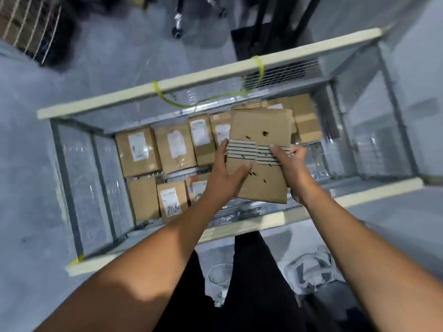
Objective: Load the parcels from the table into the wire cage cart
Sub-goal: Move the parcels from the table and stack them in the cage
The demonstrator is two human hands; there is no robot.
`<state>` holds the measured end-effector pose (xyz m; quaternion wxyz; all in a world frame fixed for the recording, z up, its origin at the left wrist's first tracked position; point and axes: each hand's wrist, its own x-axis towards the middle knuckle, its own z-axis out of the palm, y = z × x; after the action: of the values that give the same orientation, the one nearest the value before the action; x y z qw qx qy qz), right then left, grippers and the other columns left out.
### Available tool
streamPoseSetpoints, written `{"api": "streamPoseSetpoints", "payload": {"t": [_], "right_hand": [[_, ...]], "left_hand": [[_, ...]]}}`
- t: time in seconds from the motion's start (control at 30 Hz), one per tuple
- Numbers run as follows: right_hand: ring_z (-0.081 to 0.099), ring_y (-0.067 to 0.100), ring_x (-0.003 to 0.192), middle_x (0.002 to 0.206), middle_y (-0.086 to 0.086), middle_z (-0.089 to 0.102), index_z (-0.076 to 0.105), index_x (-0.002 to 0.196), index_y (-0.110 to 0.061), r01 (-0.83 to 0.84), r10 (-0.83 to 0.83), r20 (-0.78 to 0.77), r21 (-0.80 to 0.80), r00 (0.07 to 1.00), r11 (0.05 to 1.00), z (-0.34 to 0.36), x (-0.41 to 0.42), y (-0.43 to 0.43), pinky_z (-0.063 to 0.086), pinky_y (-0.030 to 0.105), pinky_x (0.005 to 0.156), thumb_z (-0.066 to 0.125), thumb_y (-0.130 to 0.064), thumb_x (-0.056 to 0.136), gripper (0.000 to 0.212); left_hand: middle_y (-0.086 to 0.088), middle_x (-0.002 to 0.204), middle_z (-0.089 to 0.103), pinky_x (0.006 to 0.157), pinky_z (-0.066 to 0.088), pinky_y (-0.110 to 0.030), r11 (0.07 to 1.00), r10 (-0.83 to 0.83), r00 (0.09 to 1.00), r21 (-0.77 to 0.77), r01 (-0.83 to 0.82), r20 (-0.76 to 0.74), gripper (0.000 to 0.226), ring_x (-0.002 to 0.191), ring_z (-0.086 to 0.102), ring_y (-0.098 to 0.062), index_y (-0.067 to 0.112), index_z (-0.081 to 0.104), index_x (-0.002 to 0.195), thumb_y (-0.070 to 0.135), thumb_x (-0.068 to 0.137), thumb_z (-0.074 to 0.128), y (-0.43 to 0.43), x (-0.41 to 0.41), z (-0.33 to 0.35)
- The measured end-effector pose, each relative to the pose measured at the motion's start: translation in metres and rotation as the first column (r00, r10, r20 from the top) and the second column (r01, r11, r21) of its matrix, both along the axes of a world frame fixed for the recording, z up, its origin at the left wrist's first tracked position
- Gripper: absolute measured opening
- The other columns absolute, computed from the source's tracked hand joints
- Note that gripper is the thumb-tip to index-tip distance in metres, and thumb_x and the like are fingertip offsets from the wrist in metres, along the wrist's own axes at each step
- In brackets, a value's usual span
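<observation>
I look straight down into the wire cage cart point(72, 178), which has cream top rails and grey mesh walls. Several brown cardboard parcels point(137, 150) with white labels lie packed on its floor, mostly at the left and back. Above the cart's right half I hold a flat brown parcel point(260, 125) with a striped tape band across its middle and a few dark marks. My left hand point(223, 173) grips its left edge with the thumb on top. My right hand point(287, 166) grips its right edge. The parcel hides part of the parcels beneath it.
The cart's floor shows bare mesh at the front right point(314, 161). Yellow straps point(259, 68) tie the far rail. Another wire cage point(33, 29) stands at the top left, and dark chair legs with wheels point(177, 22) beyond the cart. My dark trousers and light shoes point(311, 269) are below.
</observation>
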<state>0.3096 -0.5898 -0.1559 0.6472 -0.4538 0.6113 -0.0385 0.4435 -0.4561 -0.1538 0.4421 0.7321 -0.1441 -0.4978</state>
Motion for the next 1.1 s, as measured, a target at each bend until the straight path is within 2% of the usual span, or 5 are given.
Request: {"api": "streamPoseSetpoints", "payload": {"t": [0.07, 0.4, 0.57, 0.9, 1.1], "right_hand": [[0.068, 0.025, 0.096, 0.121, 0.018, 0.065, 0.03, 0.127, -0.023, -0.074, 0.073, 0.014, 0.062, 0.997, 0.995, -0.039, 0.01, -0.021, 0.062, 0.051, 0.084, 0.078, -0.059, 0.081, 0.075], [0.064, -0.005, 0.106, 0.125, -0.015, 0.061, 0.022, 0.157, -0.03, -0.56, 0.563, 0.016, 0.135, 0.826, 0.818, -0.257, 0.01, -0.046, 0.054, 0.01, 0.077, 0.073, -0.031, 0.096, 0.08], [0.061, -0.026, 0.08, 0.118, -0.023, 0.053, 0.015, 0.162, -0.024, -0.59, 0.609, 0.023, 0.277, 0.793, 0.758, -0.341, -0.001, -0.015, 0.048, 0.002, 0.067, 0.067, -0.02, 0.101, 0.081], [0.055, -0.004, 0.122, 0.144, -0.014, 0.053, 0.015, 0.163, -0.04, -0.6, 0.617, 0.029, 0.272, 0.786, 0.752, -0.432, -0.002, 0.015, 0.047, 0.026, 0.101, 0.065, -0.053, 0.099, 0.083], [0.052, 0.02, 0.136, 0.153, -0.007, 0.053, 0.032, 0.158, -0.036, -0.713, 0.739, -0.062, 0.224, 0.67, 0.665, -0.438, 0.006, 0.014, 0.04, 0.053, 0.117, 0.056, -0.076, 0.092, 0.081]], "left_hand": [[0.001, 0.155, 0.045, 0.109, 0.048, -0.034, 0.996, 0.072, 0.997, 0.059, -0.071, -0.015, 0.098, 0.135, 0.053, -0.014, 0.032, 0.015, 0.159, 0.05, 0.086, 0.078, -0.009, 0.001, -0.03], [0.001, 0.13, 0.042, 0.067, 0.042, 0.004, 0.941, 0.216, 0.976, 0.275, -0.199, -0.033, 0.089, 0.121, 0.046, -0.013, 0.011, 0.016, 0.159, 0.012, 0.093, 0.075, -0.01, 0.028, -0.255], [0.001, 0.152, 0.047, 0.112, 0.048, -0.039, 0.951, 0.139, 0.99, 0.282, -0.124, -0.035, 0.113, 0.135, 0.053, -0.018, 0.036, 0.02, 0.158, 0.069, 0.07, 0.082, 0.009, 0.028, -0.346], [-0.016, 0.16, 0.031, 0.123, 0.026, -0.05, 0.886, -0.311, 0.866, 0.45, 0.115, 0.391, 0.105, 0.149, 0.026, -0.034, 0.019, 0.014, 0.164, 0.065, 0.085, 0.065, 0.025, 0.014, -0.417], [-0.017, 0.171, 0.002, 0.127, 0.0, -0.051, 0.758, -0.515, 0.778, 0.616, 0.216, 0.36, 0.089, 0.158, -0.002, -0.036, 0.039, -0.006, 0.163, 0.06, 0.099, 0.052, 0.04, 0.015, -0.436]]}}
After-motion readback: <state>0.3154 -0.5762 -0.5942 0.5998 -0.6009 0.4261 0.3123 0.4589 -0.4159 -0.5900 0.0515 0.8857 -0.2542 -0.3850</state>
